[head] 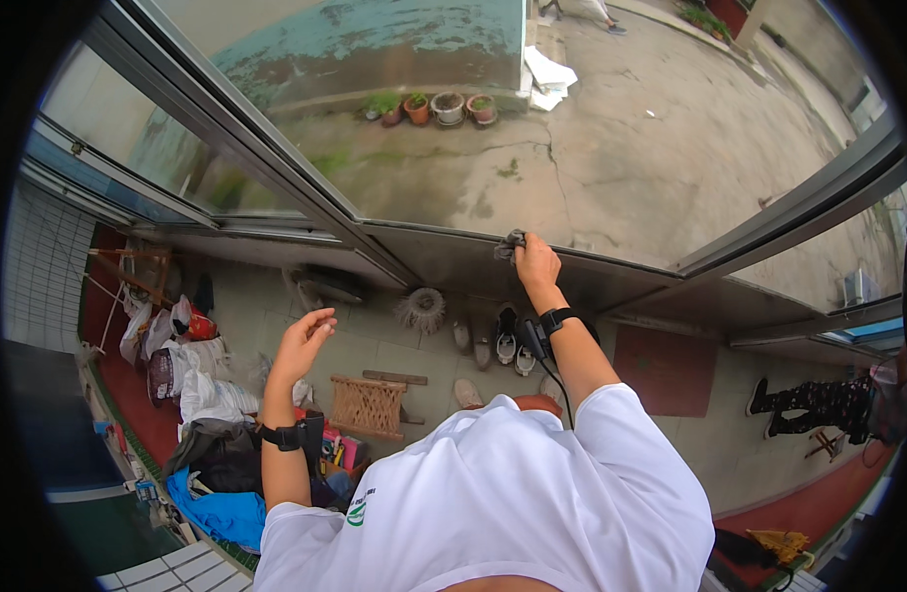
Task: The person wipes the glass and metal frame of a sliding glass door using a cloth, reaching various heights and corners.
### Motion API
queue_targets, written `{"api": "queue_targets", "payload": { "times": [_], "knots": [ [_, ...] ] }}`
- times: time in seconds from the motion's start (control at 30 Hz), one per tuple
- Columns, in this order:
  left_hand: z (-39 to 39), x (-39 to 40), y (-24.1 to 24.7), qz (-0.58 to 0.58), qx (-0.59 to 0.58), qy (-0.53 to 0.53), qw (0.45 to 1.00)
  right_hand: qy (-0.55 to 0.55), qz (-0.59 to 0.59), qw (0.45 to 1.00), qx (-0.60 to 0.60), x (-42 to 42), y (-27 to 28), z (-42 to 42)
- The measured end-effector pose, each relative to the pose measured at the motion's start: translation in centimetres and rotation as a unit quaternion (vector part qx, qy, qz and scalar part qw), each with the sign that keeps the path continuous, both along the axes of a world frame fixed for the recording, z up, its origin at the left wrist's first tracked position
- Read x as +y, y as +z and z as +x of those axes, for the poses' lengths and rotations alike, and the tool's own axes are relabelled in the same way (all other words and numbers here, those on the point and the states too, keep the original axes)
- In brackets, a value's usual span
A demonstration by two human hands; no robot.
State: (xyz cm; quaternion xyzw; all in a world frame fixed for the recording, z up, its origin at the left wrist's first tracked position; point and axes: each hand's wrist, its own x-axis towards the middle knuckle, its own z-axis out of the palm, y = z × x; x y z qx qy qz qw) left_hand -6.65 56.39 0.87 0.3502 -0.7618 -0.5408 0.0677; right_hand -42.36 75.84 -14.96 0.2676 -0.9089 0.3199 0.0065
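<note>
My right hand (536, 260) grips a crumpled grey cloth (509, 246). The cloth is at the lower edge of a large glass pane (439, 177), just above the metal lower panel (439, 255) of the door or window frame. Whether it touches the glass or the frame rail, I cannot tell. My left hand (302, 346) hangs in the air with nothing in it, its fingers apart and slightly bent. Below that hand a small folding stool (368, 405) with a woven cord seat rests on the tiled floor.
Shoes (506, 333) and a round mop head (421, 309) lie by the panel. Filled bags (213, 392) and a blue cloth (215, 514) are heaped at left. A dark red mat (664, 372) lies right. Another person (816, 407) is at far right. Potted plants (447, 108) stand outside.
</note>
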Motion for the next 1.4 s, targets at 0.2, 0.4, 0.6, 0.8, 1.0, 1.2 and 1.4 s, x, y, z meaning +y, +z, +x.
{"api": "queue_targets", "payload": {
  "times": [0.2, 0.4, 0.6, 0.8, 1.0, 1.2, 1.4],
  "knots": [
    [-1.4, -0.8, -0.4, 0.022, 0.017, -0.018, 0.999, -0.228, 0.019, 0.973, -0.016, 11.8, 1.9, -5.7],
    [-1.5, -1.9, -1.5, 0.010, 0.008, -0.043, 0.999, -0.393, 0.024, 0.919, -0.016, 19.8, 2.5, -11.5],
    [1.0, -3.1, -2.0, 0.014, 0.005, -0.021, 1.000, -0.348, 0.018, 0.937, -0.005, 11.7, 0.0, -7.4],
    [4.8, -4.0, -2.2, 0.015, -0.005, 0.010, 1.000, -0.171, 0.002, 0.985, -0.021, -0.6, -0.3, 0.3],
    [8.8, -3.6, -2.0, 0.016, 0.008, 0.050, 0.999, -0.064, 0.034, 0.997, -0.040, -11.6, -0.7, 5.6],
    [10.2, -3.0, -2.8, 0.015, -0.006, 0.034, 0.999, 0.391, 0.017, 0.909, -0.144, -15.6, 1.2, 8.8],
    [6.1, -1.6, -5.2, 0.003, -0.008, -0.031, 0.999, 0.485, 0.014, 0.715, -0.503, -11.9, 3.0, 13.4]
  ]
}}
